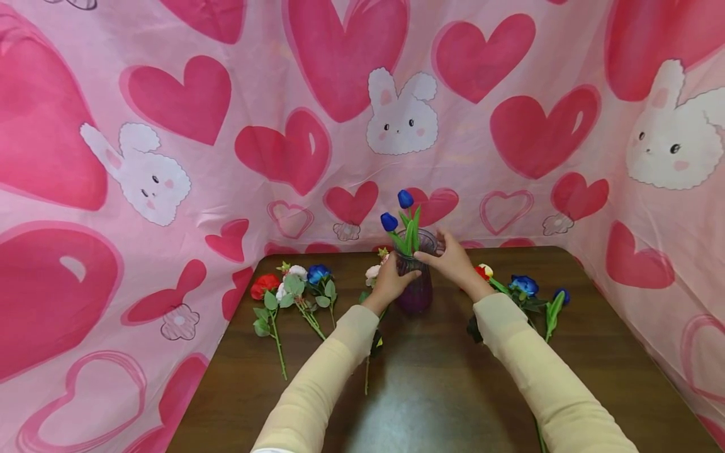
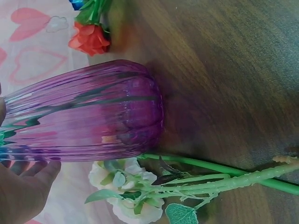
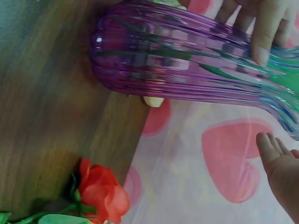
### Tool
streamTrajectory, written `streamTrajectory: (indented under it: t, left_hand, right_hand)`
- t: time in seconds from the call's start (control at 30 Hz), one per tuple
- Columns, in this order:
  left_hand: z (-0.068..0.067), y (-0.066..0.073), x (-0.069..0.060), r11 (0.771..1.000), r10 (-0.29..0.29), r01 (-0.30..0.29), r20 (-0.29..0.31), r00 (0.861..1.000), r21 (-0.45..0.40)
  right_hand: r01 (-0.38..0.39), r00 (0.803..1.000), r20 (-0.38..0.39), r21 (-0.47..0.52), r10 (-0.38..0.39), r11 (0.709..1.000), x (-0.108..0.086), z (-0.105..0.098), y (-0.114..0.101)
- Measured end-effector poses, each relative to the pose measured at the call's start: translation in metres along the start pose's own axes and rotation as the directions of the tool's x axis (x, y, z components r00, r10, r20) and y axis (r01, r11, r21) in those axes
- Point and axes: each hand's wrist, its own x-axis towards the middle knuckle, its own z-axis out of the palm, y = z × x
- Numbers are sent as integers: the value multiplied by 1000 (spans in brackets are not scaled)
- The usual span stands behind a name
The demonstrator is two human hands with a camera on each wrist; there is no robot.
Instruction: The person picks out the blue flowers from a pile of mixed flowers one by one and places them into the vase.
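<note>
A purple ribbed glass vase (image 1: 416, 292) stands upright on the table with two blue tulips (image 1: 404, 199) in it. Their green stems (image 3: 173, 53) show through the glass. My left hand (image 1: 393, 281) grips the vase below its rim, thumb in front and fingers behind in the right wrist view. By the rim on the other side is my right hand (image 1: 455, 261), its fingers extended and thumb apart. In the right wrist view the right fingers (image 3: 268, 147) lie close to the flared rim; whether they touch it cannot be told.
On the left of the brown table (image 1: 419, 390) lie a red rose (image 1: 264, 286), white flowers (image 1: 296, 272) and a blue rose (image 1: 318, 274). On the right lie another blue rose (image 1: 523, 285) and a blue tulip (image 1: 562, 296). A pink heart-print cloth (image 1: 351, 163) hangs behind.
</note>
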Motion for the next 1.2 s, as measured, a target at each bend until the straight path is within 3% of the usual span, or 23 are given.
streamTrajectory:
  t: [0.6, 0.9, 1.2]
  left_hand:
    - [0, 0, 0, 1000, 19, -19, 5, 1000, -14]
    - [-1, -4, 0, 999, 36, -36, 14, 999, -5]
    - [-7, -2, 2, 999, 37, -35, 65, 997, -35]
  right_hand:
    - [63, 998, -2, 123, -64, 990, 2, 14, 9]
    - [13, 1000, 25, 226, -20, 974, -12, 10, -23]
    - [-15, 999, 34, 264, 6, 964, -13, 12, -25]
